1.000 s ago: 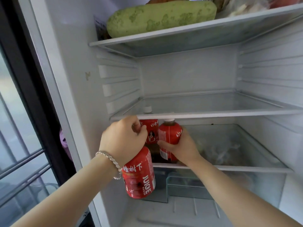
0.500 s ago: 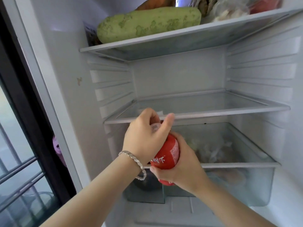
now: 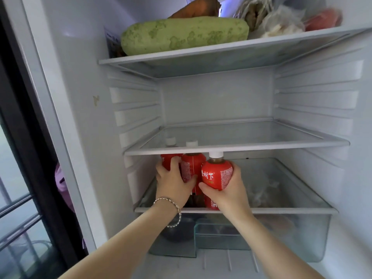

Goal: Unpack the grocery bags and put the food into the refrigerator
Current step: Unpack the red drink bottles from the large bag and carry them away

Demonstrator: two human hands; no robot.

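In the refrigerator point(image 3: 217, 97), at the lowest shelf point(image 3: 281, 210)'s left end, the right hand point(image 3: 227, 192) curled its fingers round the front bottle point(image 3: 216, 174)'s belly; the left hand point(image 3: 173, 182) gripped the middle bottle point(image 3: 191, 167). Full and smooth, they were likely heavy and slippery, best held round the label.

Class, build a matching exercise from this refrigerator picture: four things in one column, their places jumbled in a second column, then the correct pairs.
Things
1 green gourd
2 front red bottle
3 rear red bottles
4 clear drawer

Places
A held by the left hand
B below the lowest shelf
C on the top shelf
D gripped by the right hand

Pairs: 1-C; 2-D; 3-A; 4-B
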